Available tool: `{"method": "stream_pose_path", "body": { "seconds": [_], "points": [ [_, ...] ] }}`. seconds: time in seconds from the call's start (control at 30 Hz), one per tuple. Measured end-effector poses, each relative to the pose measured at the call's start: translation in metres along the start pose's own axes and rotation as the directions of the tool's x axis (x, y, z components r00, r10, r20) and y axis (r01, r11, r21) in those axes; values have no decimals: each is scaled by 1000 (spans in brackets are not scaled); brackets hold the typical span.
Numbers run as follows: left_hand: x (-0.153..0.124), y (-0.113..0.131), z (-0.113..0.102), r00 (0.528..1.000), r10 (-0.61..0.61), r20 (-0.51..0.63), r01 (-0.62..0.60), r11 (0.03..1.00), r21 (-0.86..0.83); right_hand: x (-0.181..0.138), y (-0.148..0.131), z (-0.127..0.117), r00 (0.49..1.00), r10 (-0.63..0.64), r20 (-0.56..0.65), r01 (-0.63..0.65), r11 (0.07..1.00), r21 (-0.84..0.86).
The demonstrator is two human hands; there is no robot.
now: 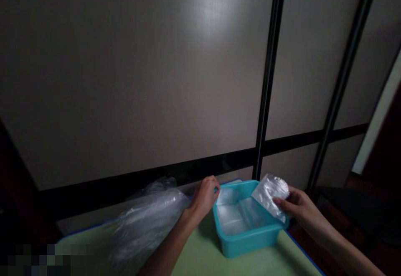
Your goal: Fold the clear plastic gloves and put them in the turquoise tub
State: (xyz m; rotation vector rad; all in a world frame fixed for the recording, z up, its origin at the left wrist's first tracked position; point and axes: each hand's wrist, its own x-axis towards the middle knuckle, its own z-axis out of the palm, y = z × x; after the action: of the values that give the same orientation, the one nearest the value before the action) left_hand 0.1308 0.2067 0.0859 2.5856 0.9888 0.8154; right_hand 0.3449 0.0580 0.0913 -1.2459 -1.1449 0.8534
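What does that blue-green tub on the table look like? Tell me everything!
The tub is a squarish teal plastic bin, open on top, standing upright at the far right end of the light green table. Clear plastic packets lie piled inside. The left hand rests at its back left rim. The right hand holds a small clear packet over its right edge.

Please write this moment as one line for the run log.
left hand: on rim of teal tub | right hand: holds small clear bag over tub | large plastic bag: left of tub
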Motion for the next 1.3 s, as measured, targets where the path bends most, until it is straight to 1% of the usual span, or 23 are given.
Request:
{"method": "stream_pose_path", "body": {
  "seconds": [0.1,0.27,0.37,0.47,0.57,0.63,0.67,0.77,0.83,0.9,1.0,1.13,1.2,1.3],
  "points": [
    [-2,2,-3,998,34,43,-33,999,-16,10,-3,2,1000,16,23,-14,998,-61],
    [-11,5,-13,990,56,133,-52,998,-35,30,-4,9,982,43,185,-19,991,-130],
    [-17,9,-20,979,79,188,-72,996,-45,42,0,12,970,2,243,46,981,-189],
    [-20,12,-24,958,130,256,-116,991,-68,50,3,14,962,-46,271,127,948,-291],
    [-24,11,-24,933,183,310,-163,983,-90,55,0,17,950,-106,295,228,879,-419],
    [-26,10,-23,920,209,333,-185,977,-104,58,-5,21,939,-164,302,308,793,-525],
    [-27,9,-22,915,217,341,-190,976,-111,59,-8,23,928,-196,317,354,727,-588],
    [-28,8,-21,907,224,357,-192,974,-124,62,-14,33,870,-247,427,492,492,-718],
    [-29,8,-21,902,232,363,-200,972,-124,64,-15,40,824,-226,519,565,381,-731],
    [-30,8,-21,899,248,361,-216,968,-127,66,-13,47,781,-184,598,622,321,-714],
    [-32,7,-23,900,264,348,-223,963,-153,69,-6,56,694,-86,715,713,217,-666],
    [-37,9,-36,889,254,382,-180,959,-218,74,6,65,587,41,808,801,117,-588],
    [-39,10,-46,902,221,371,-129,958,-257,76,11,68,550,92,830,826,86,-557],
    [-41,10,-57,935,155,319,-60,955,-289,75,15,72,507,158,847,852,54,-520]
  ]
}}
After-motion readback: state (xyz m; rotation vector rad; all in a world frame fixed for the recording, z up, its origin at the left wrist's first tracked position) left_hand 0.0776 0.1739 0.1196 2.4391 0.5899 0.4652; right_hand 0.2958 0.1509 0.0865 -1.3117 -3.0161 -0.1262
